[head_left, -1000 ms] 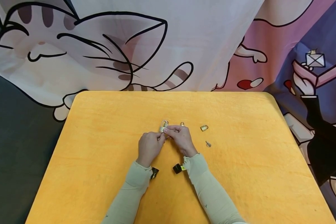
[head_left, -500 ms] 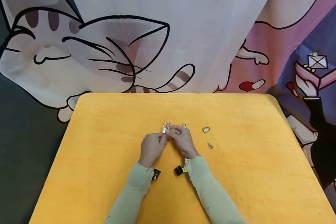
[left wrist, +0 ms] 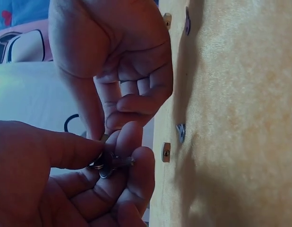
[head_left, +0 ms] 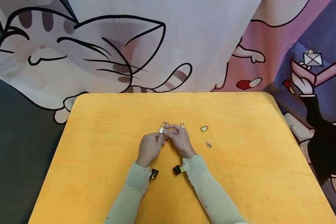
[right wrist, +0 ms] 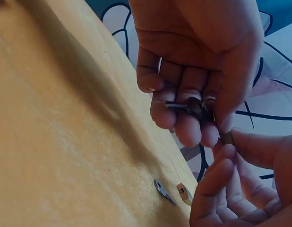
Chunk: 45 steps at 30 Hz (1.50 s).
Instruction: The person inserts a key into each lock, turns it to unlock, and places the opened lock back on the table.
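Near the middle of the table, my right hand (head_left: 180, 141) pinches a padlock (head_left: 161, 130) between thumb and fingers, its silver shackle pointing up. Just below it my left hand (head_left: 150, 149) pinches a key at the lock's lower end. Dark metal keys (left wrist: 107, 169) show across the left fingers in the left wrist view, one blade (right wrist: 176, 105) sticking out in the right wrist view. The thumbs and fingertips of both hands meet around the lock and hide the key's tip.
To the right on the yellow table (head_left: 254, 161) lie a small brass padlock (head_left: 204, 128) and a key (head_left: 208, 144). Another padlock (head_left: 182, 125) shows partly behind the right hand, with a second loose key (left wrist: 181, 133) near it. A printed cloth (head_left: 207, 46) hangs behind the table.
Both hands keep the same hold on the padlock and key. The head view shifts slightly; the things on the table stay where they are.
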Tool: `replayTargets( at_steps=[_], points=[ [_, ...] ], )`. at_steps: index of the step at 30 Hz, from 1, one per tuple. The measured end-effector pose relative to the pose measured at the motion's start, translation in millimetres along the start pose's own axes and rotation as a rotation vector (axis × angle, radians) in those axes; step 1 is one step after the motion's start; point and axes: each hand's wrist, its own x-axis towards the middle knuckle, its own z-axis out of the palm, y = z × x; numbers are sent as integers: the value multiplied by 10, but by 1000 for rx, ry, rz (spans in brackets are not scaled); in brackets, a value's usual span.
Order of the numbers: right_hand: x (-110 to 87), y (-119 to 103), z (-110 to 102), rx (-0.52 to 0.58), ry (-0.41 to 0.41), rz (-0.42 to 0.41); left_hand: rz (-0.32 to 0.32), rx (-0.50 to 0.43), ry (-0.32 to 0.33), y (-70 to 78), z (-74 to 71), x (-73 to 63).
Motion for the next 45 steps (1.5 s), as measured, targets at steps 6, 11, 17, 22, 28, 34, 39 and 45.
replayTargets(
  at_steps=[6,11,17,22,28,34,39,45],
  points=[
    [19,15,-18,16,-73,10,-44,-53,12,-107,-62,37],
    [11,-26,-36,20,-107,5,-124,-43,44,-208,-167,83],
    [-3,-75,-88,0,-100,-12,-202,-6,29,-313,-268,144],
    [0,-79,-128,-31,-118,-19,-244,19,-5,-365,-310,179],
    [13,-127,-179,-82,-91,-30,-271,38,-29,-376,-345,187],
    [66,-230,-258,-169,-68,-60,-246,87,30,-390,-330,186],
    [123,-288,-306,-307,-36,-75,-218,213,115,-367,-301,175],
    [186,-309,-288,-656,6,-116,-227,278,165,-343,-272,117]
  ],
)
